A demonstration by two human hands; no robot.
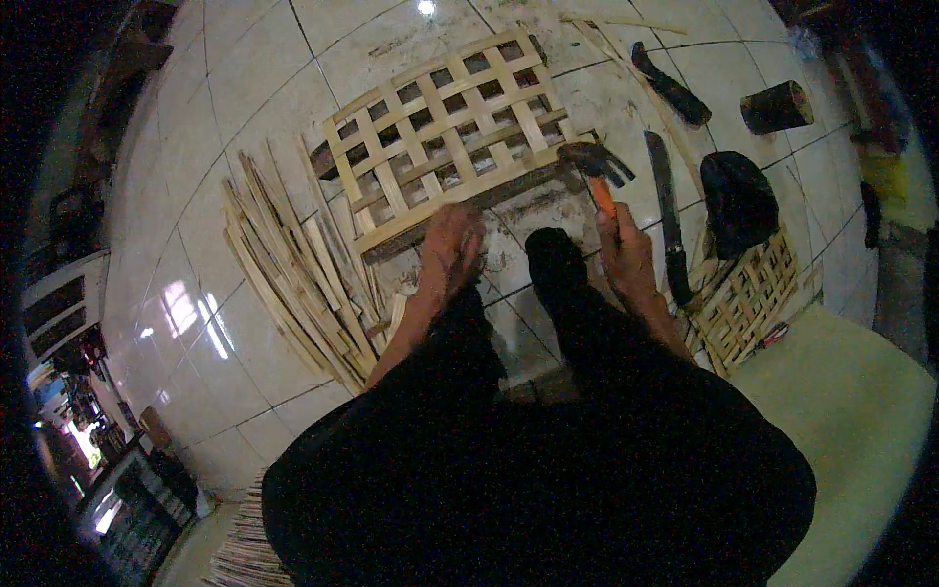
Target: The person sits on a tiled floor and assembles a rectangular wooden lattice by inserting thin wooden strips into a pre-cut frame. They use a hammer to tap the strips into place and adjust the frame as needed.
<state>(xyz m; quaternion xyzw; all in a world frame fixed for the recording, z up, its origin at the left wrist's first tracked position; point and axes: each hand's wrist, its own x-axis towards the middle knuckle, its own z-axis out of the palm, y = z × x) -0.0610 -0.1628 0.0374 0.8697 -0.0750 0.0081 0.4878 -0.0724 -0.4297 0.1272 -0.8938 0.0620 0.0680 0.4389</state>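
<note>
"What does the woven panel point(445, 122) look like?"

"It's an open lattice of flat, pale yellow strips, passing over and under one another, with roughly square gaps between. A few strips are browner than the rest, and a dark brown bar point(528, 186) runs along the near edge."

"Where is it?"

"On the tiled floor point(245, 225), out in front of the person's feet, set at a slant so its right end lies farther away. Loose strips point(293, 274) are heaped to its left, and a long dark blade point(663, 186) lies off to the right."

"And the hands?"

"The left hand point(453, 245) is at the panel's near edge, its forearm slanting up from the lower left. The fingers are smeared by blur, so I can't tell whether they grip anything or touch the edge."

"The right hand point(628, 249)?"

"Closed firmly round the orange handle of a claw hammer point(603, 191). That forearm slants up and leftward past the knee, and the dark hammer head sits just beside the panel's near right corner, claw pointing right. Whether the head touches the panel, I can't tell."
</note>
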